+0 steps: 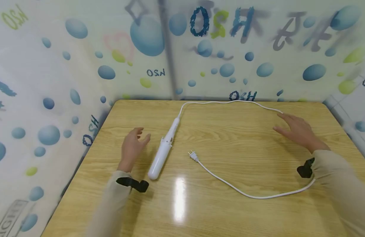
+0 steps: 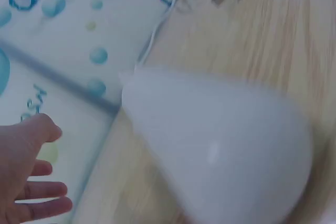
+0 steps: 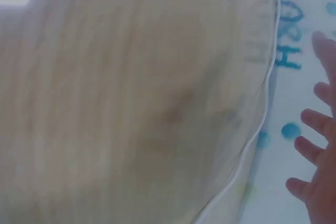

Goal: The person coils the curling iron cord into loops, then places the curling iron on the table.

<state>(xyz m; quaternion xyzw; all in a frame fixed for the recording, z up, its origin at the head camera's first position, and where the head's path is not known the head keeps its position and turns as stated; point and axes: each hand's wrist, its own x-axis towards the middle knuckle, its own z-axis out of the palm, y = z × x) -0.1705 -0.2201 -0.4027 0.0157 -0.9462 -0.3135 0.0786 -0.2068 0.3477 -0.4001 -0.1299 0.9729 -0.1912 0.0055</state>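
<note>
A white curling iron [image 1: 161,158] lies slantwise on the wooden table, its thick rounded end toward me and its slim end, with the cord [image 1: 218,102], pointing away. My left hand [image 1: 132,147] is just left of it, fingers loosely bent with nothing between them. In the left wrist view the iron's rounded white body [image 2: 226,145] looms large and blurred beside the hand. Over the table's right side my right hand [image 1: 299,131] is spread and holds nothing, its fingertips near the cord. The two-pin plug [image 1: 193,155] rests on the table's middle, prongs pointing away.
The wooden table [image 1: 230,217] meets a wall [image 1: 194,59] printed with blue drops along its far edge. From the plug a stretch of cord [image 1: 253,197] curves toward the right forearm and passes under it. A dark camera strap sits on each wrist.
</note>
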